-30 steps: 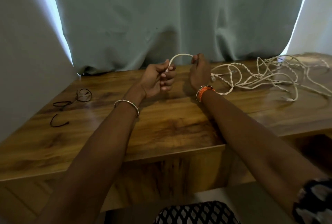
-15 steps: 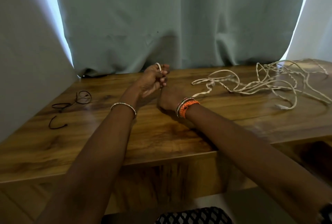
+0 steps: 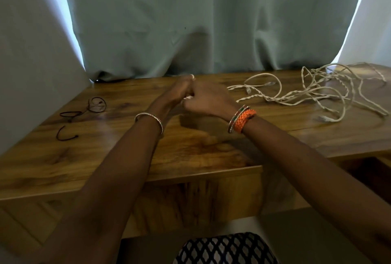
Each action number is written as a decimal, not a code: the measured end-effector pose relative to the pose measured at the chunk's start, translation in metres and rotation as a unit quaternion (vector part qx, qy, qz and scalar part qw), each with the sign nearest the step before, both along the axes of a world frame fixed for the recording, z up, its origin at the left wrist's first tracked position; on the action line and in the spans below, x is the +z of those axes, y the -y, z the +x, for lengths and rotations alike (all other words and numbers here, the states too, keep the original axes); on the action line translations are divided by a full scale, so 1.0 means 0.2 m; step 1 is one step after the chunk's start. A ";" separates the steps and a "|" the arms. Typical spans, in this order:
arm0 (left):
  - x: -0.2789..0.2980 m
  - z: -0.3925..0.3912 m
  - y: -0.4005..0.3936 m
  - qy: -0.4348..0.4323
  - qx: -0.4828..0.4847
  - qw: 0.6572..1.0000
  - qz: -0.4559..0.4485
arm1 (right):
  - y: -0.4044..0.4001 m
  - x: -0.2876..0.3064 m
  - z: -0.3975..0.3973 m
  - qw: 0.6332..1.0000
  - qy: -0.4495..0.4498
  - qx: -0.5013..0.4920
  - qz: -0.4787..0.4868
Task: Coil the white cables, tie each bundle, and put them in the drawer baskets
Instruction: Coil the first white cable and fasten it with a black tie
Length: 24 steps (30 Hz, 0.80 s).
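Two hands are met above the middle of the table (image 3: 190,147), near its back edge. A small white loop of cable (image 3: 192,76) is pinched by the curled left hand (image 3: 179,91); the right hand (image 3: 206,99) is curled against it, its grip hidden and blurred. The white cables (image 3: 313,92), thin and partly twisted, are sprawled lengthwise along the back right corner. Black ties (image 3: 84,109) are laid near the left edge.

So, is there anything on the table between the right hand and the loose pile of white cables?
Nothing visible. The right hand is by the left hand, and only bare wooden table lies between it and the tangled white cables.
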<state>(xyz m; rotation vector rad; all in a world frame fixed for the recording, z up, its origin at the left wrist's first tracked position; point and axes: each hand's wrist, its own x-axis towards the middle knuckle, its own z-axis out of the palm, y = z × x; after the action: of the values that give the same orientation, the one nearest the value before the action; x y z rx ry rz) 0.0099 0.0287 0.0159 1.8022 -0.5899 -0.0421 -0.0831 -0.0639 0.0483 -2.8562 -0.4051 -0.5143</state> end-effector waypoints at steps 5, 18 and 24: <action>0.01 0.00 -0.02 -0.118 -0.087 0.989 -0.020 | 0.11 0.03 0.14 0.992 0.063 -0.005 0.112; 0.16 -0.09 0.01 -0.191 -0.197 0.905 -0.326 | 0.12 0.09 0.38 0.920 0.137 0.047 0.364; 0.15 -0.07 -0.10 -0.184 -0.229 0.922 -0.253 | 0.10 -0.05 0.53 0.906 0.148 0.106 0.382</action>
<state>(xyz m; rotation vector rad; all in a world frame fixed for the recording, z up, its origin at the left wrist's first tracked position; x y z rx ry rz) -0.0034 0.0486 0.0469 1.0875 -0.6648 -0.4946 0.0236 -0.0838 0.0378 -1.9596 -0.4328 -0.8428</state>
